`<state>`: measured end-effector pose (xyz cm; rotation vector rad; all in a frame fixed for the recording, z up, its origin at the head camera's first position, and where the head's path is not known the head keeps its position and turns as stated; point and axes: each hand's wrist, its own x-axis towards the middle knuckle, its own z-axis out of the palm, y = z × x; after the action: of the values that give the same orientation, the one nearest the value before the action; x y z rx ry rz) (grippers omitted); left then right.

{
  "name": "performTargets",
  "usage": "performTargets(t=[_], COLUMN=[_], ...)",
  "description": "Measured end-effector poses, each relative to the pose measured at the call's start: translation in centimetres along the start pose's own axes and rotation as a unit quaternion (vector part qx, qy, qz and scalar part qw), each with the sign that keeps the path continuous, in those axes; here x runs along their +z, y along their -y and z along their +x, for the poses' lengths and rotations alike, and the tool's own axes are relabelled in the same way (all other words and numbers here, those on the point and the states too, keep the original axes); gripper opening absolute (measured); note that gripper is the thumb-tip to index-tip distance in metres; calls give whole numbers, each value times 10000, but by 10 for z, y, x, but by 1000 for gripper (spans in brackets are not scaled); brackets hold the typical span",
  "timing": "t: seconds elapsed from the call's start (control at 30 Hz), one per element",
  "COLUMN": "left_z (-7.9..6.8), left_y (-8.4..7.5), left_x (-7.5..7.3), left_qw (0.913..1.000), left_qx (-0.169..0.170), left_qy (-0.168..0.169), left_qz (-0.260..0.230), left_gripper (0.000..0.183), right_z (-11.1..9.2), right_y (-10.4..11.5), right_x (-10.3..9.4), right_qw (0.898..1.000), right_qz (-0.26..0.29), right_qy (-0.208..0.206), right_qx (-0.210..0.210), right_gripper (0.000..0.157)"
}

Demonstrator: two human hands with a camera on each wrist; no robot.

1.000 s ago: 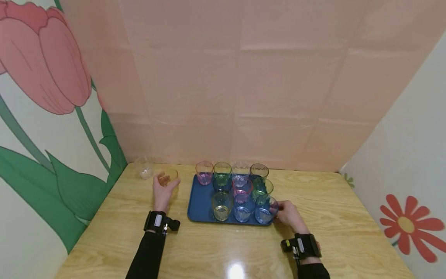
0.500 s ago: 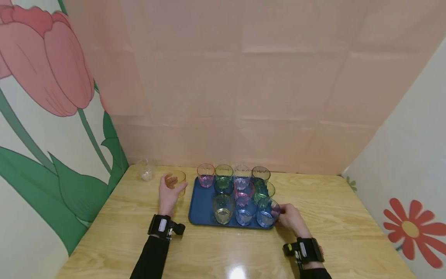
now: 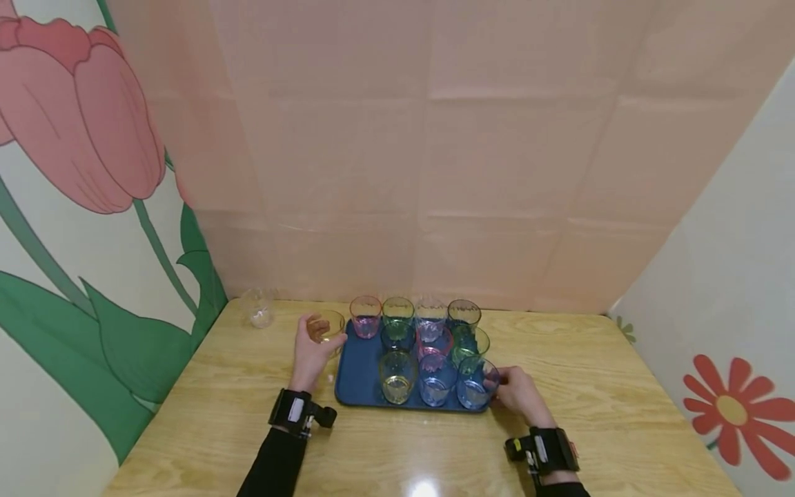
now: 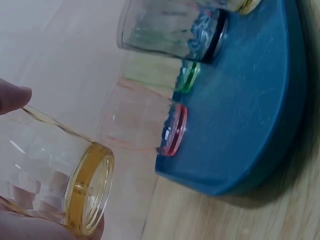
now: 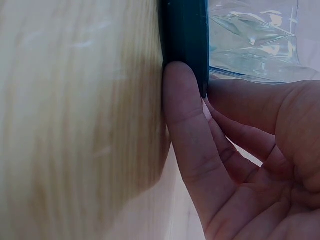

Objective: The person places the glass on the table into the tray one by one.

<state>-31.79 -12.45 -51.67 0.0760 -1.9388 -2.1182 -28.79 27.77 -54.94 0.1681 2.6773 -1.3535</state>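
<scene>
My left hand [image 3: 310, 357] grips a clear amber-tinted glass [image 4: 85, 187] just left of the blue tray [image 3: 359, 376]. In the left wrist view its thumb and fingers lie on opposite sides of the glass, which hangs above the table. My right hand [image 3: 520, 395] pinches the tray's front right corner; the right wrist view has one finger against the outer side and the thumb at the rim. Right by that thumb stands a blue glass [image 3: 475, 386]. On the tray's near left is a yellowish glass [image 3: 396, 378]; a pink glass [image 3: 365, 317] stands at its back left corner.
Several other tinted glasses fill the tray's middle and right, among them a green glass [image 3: 470, 343] and a dark glass [image 3: 464, 314]. A colourless glass [image 3: 259, 312] stands at the table's back left, near the wall. The wooden table [image 3: 379, 449] meets a pinkish back sheet [image 3: 397, 172].
My left hand has carried the amber glass rightwards, from the table's left part to beside the tray's left edge. The right hand has stayed at the tray's corner.
</scene>
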Motion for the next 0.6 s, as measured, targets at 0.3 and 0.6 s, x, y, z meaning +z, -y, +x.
performTargets(t=[0.3,0.6], left_z=[-4,-8], left_y=[-2,3], left_x=[12,21], left_qw=[9992,9984], left_qx=[33,62], left_qy=[368,427], left_qz=[181,365], left_gripper=[75,75], right_z=[1,-3], right_y=[2,2], right_x=[-2,-1], right_qw=[9999,10000], right_qz=[53,36], right_qy=[17,-11], right_qx=[151,-28], right_gripper=[10,9])
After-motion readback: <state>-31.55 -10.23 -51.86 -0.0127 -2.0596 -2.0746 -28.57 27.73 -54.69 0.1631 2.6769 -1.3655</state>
